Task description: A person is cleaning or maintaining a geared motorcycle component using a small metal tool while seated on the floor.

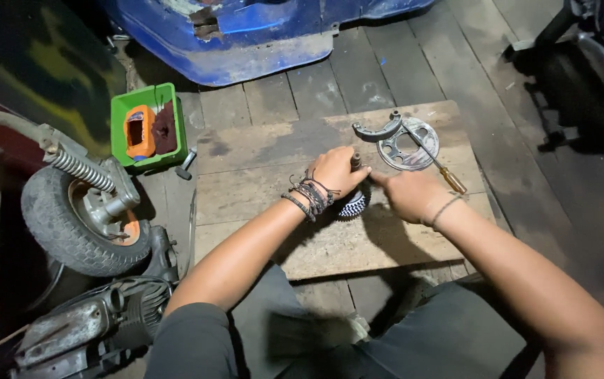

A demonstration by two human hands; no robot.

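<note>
Left hand (337, 170) & right hand (408, 194) both gripping, prob. steadying, the toothed gear (353, 204) w/ shaft on board (260, 151); keeping it square is helping.

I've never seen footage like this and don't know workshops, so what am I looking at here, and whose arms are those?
There is one picture, taken by a camera worn on a person's head, looking down at that person's own two bare arms. The person sits at a wooden board laid on a plank floor. The left hand, with cord bracelets at the wrist, closes on a short shaft standing up from a toothed gear; the right hand presses against the gear from the other side. Beyond the hands lie a curved brake shoe, a round metal plate with holes and a screwdriver. To the left are a green box, a small wheel and an engine.
</note>
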